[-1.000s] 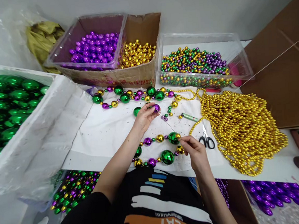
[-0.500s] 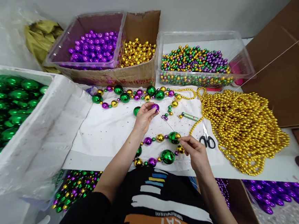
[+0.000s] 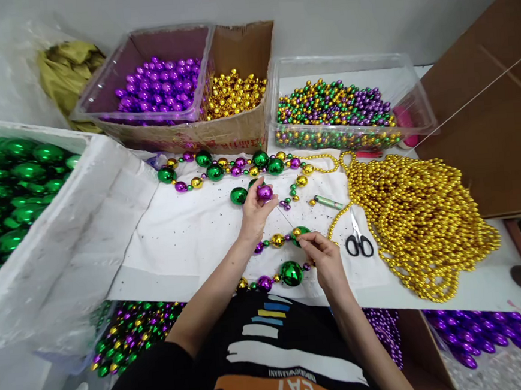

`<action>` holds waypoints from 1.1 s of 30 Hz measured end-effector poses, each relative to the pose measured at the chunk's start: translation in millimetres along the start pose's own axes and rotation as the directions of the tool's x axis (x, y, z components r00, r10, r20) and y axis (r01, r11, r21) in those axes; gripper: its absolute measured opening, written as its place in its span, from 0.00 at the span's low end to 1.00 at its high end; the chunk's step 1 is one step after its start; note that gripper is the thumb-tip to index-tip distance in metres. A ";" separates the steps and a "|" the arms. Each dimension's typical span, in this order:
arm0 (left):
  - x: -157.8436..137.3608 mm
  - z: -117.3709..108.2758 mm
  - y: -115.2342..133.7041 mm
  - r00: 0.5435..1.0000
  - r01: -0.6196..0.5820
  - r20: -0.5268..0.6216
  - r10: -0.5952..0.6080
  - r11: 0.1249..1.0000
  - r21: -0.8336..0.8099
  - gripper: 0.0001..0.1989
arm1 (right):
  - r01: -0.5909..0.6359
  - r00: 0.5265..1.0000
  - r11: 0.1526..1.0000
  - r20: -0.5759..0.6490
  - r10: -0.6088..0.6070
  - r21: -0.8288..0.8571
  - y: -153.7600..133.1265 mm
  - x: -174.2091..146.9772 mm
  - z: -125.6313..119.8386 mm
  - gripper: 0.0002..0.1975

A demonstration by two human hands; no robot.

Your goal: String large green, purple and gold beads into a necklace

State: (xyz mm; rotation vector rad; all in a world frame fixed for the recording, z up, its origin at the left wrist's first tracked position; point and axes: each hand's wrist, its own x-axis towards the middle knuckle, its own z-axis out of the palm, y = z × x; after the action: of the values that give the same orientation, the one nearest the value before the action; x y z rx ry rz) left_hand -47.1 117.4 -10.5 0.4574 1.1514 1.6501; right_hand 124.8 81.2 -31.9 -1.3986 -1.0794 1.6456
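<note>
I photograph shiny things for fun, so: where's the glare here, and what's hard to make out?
In the head view, small white highlights dot the held purple bead and the big green bead; also in the head view, the thread by the left hand nearly fades into the white cloth.

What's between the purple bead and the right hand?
In the head view, a thin string crosses above the white cloth from near the purple bead to a small gold bead at the right hand.
</note>
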 end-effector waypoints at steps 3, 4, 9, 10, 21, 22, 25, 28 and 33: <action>-0.5 -0.4 4.1 0.999 0.043 0.028 -0.041 0.997 -0.067 0.23 | -0.003 1.000 1.000 -0.007 0.003 0.011 -0.6 -1.5 -0.5 0.11; 0.1 -1.1 4.9 0.998 0.060 0.029 -0.058 0.994 -0.087 0.19 | -0.002 1.000 1.000 -0.006 0.003 0.011 -0.6 -2.1 -1.1 0.11; 4.5 -5.4 4.0 0.994 0.107 0.017 -0.106 0.991 -0.075 0.15 | 0.011 1.000 1.000 0.005 -0.011 -0.004 1.5 -3.0 -3.9 0.10; 5.2 -6.1 3.6 0.995 0.104 0.012 -0.104 0.993 -0.063 0.15 | 0.011 1.000 1.000 0.001 -0.011 -0.008 2.2 -2.8 -4.4 0.10; 7.0 -1.9 4.5 0.992 0.114 0.043 -0.115 0.993 0.021 0.23 | 0.027 1.000 1.000 0.013 -0.027 -0.003 7.1 -1.2 -10.5 0.09; 6.9 -2.0 4.5 0.991 0.122 0.053 -0.122 0.993 0.011 0.23 | 0.015 1.000 1.000 0.017 -0.015 0.006 7.1 -1.2 -11.0 0.09; 7.2 -5.2 6.1 0.983 0.150 0.116 -0.145 0.988 -0.035 0.21 | 0.003 1.000 1.000 0.021 -0.004 0.009 6.6 -1.5 -12.2 0.10; 8.0 -10.0 7.8 0.976 0.157 0.162 -0.145 0.986 -0.063 0.20 | 0.008 1.000 1.000 0.022 -0.008 0.013 5.7 -1.5 -11.6 0.10; 3.0 -10.2 0.8 0.974 0.139 0.175 -0.142 0.990 0.027 0.23 | -0.013 1.000 0.999 0.020 0.012 0.045 4.6 0.1 -5.0 0.11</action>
State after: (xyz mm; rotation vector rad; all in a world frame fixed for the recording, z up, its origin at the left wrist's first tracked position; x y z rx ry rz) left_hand -56.4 115.4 -15.3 0.5096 1.0408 1.4496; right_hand 129.8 80.2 -36.5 -1.3657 -1.0396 1.6856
